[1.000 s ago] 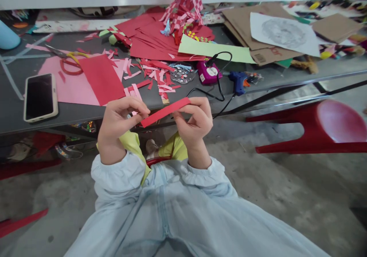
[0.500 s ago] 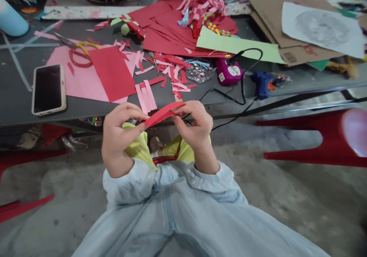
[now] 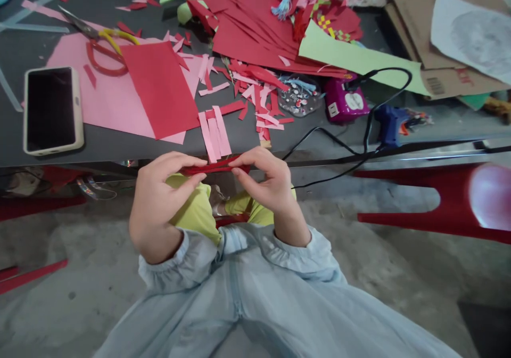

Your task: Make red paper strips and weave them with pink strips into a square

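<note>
Between my two hands, at the table's front edge, is a narrow red paper strip (image 3: 219, 167), seen nearly edge-on. My left hand (image 3: 162, 198) pinches its left part between thumb and fingers. With thumb and forefinger, my right hand (image 3: 266, 178) grips the strip right of its middle. Just beyond the fingers several pink paper strips (image 3: 214, 134) lie side by side, across a red strip. A red paper sheet (image 3: 162, 89) rests on a larger pink sheet (image 3: 114, 107), and scissors (image 3: 107, 51) with red and yellow handles lie over the pink sheet.
A phone (image 3: 52, 110) lies at the left. Further back are stacked red sheets (image 3: 255, 33) and a green paper strip (image 3: 359, 62). On the right stand a purple power adapter (image 3: 345, 99) with a black cord and a blue glue gun (image 3: 391, 126). A red stool (image 3: 451, 201) is beside the table.
The red strip has turned from a slanted, bowed position to nearly level and edge-on. Both hands still pinch it, my right hand a little nearer my left. The camera view has shifted.
</note>
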Motion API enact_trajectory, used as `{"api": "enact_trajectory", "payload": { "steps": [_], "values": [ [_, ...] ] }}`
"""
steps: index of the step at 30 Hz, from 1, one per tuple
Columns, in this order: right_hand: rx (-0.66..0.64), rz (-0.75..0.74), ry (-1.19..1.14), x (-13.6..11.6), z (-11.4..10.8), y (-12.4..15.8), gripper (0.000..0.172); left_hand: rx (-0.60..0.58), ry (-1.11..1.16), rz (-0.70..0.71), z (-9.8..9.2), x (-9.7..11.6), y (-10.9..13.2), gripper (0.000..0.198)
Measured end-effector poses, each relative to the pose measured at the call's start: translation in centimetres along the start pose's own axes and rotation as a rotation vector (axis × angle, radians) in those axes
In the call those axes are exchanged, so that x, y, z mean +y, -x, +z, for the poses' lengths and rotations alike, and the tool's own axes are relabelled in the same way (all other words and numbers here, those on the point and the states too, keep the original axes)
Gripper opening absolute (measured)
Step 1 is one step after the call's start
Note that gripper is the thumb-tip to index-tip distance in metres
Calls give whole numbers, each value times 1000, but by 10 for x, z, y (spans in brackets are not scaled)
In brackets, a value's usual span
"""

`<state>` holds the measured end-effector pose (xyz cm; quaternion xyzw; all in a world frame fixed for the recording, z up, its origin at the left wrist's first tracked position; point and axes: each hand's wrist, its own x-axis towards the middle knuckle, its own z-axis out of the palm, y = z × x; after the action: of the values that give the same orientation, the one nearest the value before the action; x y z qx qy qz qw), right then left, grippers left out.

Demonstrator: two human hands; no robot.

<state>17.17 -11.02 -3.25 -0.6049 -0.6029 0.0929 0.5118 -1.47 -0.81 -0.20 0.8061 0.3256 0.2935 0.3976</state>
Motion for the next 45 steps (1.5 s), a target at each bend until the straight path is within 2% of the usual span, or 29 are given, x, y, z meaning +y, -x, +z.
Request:
{"api": "enact_trajectory", "payload": {
  "steps": [6, 11, 16, 20, 23, 25, 28, 31, 34, 37, 40, 45],
  "values": [
    [-33, 122, -59, 0, 3, 2, 10, -2, 34, -144, 5, -2, 0, 23],
    [-34, 203, -93, 2, 2, 5, 11, -45, -22, -166, 6, 1, -2, 22],
    [25, 219, -170, 3, 3, 8, 11, -69, -8, -189, 8, 5, -2, 16],
    [-22, 370, -346, 0, 5, 11, 12, -73, 67, -192, 10, 6, -1, 14],
    [-54, 436, -392, -3, 4, 10, 13, -94, 119, -185, 12, 4, -1, 17],
    [-29, 445, -393, -3, 2, 8, 10, -88, 119, -174, 13, 2, -1, 25],
    [62, 471, -374, 2, -5, 4, 7, -17, 22, -162, 16, -1, -5, 35],
    [172, 493, -374, 8, -11, 0, 7, 9, -164, -120, 20, -3, -10, 31],
    [222, 528, -377, 10, -15, -3, 7, -25, -251, -83, 26, -4, -14, 26],
    [190, 600, -392, 9, -15, -3, 11, -45, -279, -91, 32, -4, -17, 24],
    [102, 673, -418, 7, -14, -3, 14, -27, -282, -139, 35, -5, -18, 23],
    [23, 743, -494, 5, -10, -4, 20, -7, -237, -147, 35, -6, -19, 25]
  ]
}}
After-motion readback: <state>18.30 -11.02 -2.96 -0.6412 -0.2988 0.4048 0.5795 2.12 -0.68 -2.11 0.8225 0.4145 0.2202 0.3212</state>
